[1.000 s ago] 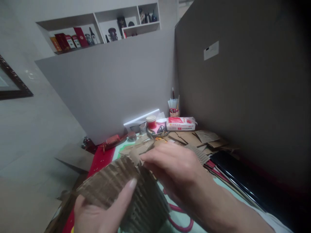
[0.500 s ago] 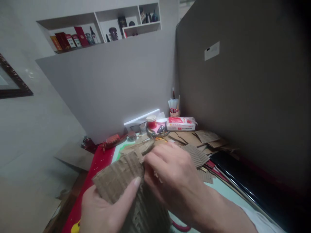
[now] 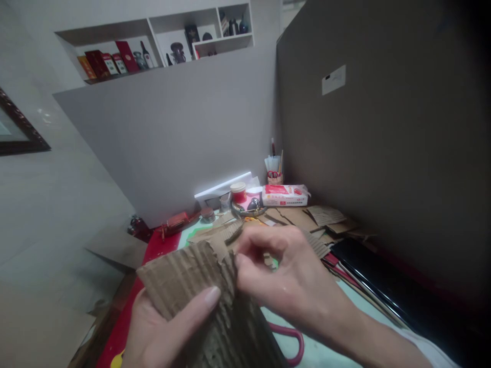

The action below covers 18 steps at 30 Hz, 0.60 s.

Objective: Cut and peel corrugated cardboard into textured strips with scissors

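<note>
A brown piece of corrugated cardboard [image 3: 180, 273], its ridges partly bared and its top edge ragged, is held up in front of me. My left hand [image 3: 169, 327] grips it from the lower left, thumb lying across the front and the other fingers hidden behind. At the upper right edge, my right hand [image 3: 280, 276] pinches the cardboard between thumb and index finger, near a torn strip of surface paper. Below my right wrist, a dark red loop handle [image 3: 293, 340], like that of scissors, shows on the pale green mat [image 3: 318, 337].
Cardboard scraps [image 3: 326, 217] lie across the back of the table. Behind them are a white-and-red tissue pack [image 3: 286, 196], a red cup [image 3: 238, 192] and a pen holder [image 3: 274, 176]. A glossy black object [image 3: 368, 281] lies at right, beside a dark partition [image 3: 383, 143].
My right hand has turned and shifted slightly right, its finger pinch now showing at the cardboard's edge. More of the red handle is exposed. The cardboard has tilted slightly.
</note>
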Available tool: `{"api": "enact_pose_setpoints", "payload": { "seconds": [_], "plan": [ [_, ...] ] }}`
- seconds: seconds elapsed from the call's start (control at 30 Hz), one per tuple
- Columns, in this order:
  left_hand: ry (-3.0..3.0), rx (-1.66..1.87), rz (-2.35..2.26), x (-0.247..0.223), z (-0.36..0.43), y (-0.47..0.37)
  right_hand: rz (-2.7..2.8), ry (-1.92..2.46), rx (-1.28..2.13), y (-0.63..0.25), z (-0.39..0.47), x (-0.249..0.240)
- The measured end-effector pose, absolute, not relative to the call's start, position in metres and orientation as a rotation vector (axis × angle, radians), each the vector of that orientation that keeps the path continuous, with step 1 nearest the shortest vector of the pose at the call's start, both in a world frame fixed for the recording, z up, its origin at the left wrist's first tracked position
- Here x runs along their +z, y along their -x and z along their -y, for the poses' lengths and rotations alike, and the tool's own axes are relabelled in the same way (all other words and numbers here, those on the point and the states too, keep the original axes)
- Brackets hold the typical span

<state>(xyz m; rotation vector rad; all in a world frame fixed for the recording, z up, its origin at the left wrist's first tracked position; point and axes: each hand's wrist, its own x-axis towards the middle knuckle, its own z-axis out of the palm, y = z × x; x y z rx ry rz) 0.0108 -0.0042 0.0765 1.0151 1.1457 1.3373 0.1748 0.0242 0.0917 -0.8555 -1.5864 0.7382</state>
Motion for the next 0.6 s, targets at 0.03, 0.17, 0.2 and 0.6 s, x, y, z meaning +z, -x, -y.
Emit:
{"api": "enact_pose_setpoints", "payload": {
  "seconds": [0.03,0.17,0.2,0.6],
  "plan": [
    [-0.987,1.329,-1.119,0.078,0.004,-0.012,1.583,0.860,0.787,-0.176,-0.024,0.093],
    [-0.893,1.330,-1.013,0.081,0.003,-0.018,1.635,0.862,0.763,-0.178,-0.024,0.095],
    [-0.879,1.351,-0.992,0.081,0.003,-0.018,1.661,0.853,0.732,-0.178,-0.024,0.094],
    [-0.798,1.408,-0.851,0.076,0.002,-0.021,1.877,0.657,-0.406,-0.173,-0.035,0.071]
  ]
}}
